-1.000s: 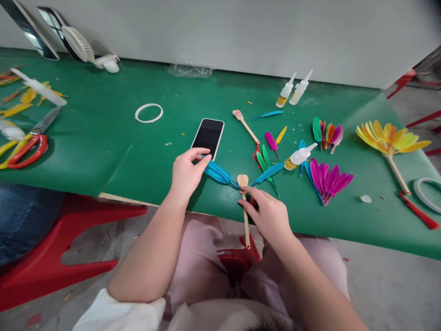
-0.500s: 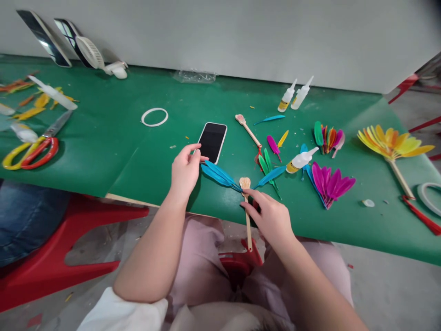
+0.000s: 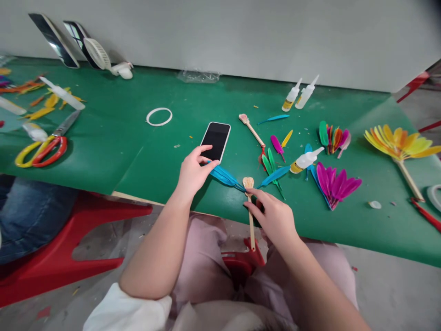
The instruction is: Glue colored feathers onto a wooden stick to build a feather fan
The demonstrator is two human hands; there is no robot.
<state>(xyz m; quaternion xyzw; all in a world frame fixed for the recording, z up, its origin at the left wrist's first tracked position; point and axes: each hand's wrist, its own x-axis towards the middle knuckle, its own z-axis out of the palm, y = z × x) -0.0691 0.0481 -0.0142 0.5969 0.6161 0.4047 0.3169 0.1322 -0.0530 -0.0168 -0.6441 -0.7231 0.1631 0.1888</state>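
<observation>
My left hand (image 3: 195,172) lies over the front of a phone, its thumb and fingers closed on the tips of several blue feathers (image 3: 226,176). Their quills run to the pale rounded head of a wooden fan handle (image 3: 251,225), which hangs past the table edge. Just below that head, my right hand (image 3: 274,214) pinches the quill ends against the handle. Another blue feather (image 3: 275,175) points right from the same spot. Beneath and beside it are green feathers (image 3: 272,165). The black-screened phone (image 3: 217,138) is partly covered by my left fingers.
Glue bottles (image 3: 305,161) lie or stand to the right, near magenta feathers (image 3: 336,184) and a yellow feather fan (image 3: 401,145). A second wooden handle (image 3: 253,131) is behind. Scissors (image 3: 51,149) and a white ring (image 3: 159,116) are left. Someone's jeans (image 3: 37,216) show beside a red stool (image 3: 93,230).
My left thumb has come down onto the blue feather tips, closing the hand on them. My right hand keeps its pinch at the handle. The whole view has shifted slightly.
</observation>
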